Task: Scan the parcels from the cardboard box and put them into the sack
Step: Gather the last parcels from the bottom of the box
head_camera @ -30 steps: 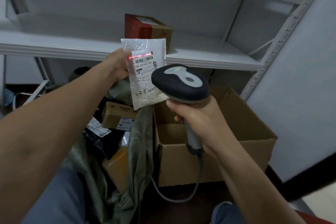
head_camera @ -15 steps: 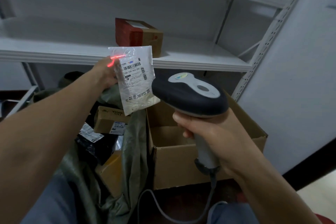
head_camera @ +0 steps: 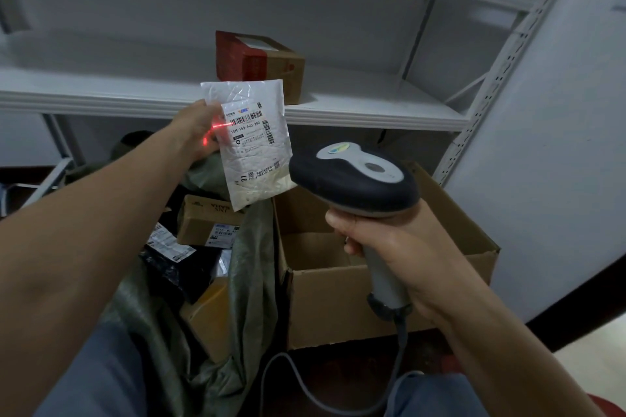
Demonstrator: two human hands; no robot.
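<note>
**Head view.**
- **White parcel** (head_camera: pixel 252 142): flat mailer with its label facing the camera. It is held up in front of the shelf (head_camera: pixel 372 112), above the open sack (head_camera: pixel 252 281).
- **Left hand** (head_camera: pixel 200 132): pinches the mailer's left edge.
- **Right hand** (head_camera: pixel 399 247): clenched round the grip of the scanner (head_camera: pixel 355 179), whose head points at the label.
- **Red scan line** (head_camera: pixel 220 125): falls on the left hand's fingers and the label's left margin, beside the barcode (head_camera: pixel 247 117) and not across it.
- **Handling note:** swing the scanner's head a little right and up until the line spans every bar. Keep the mailer flat and the fingers off the label.
- **Cardboard box** (head_camera: pixel 338 298): stands right of the sack, open, its interior partly hidden.
- **Sack contents:** several parcels.
</note>
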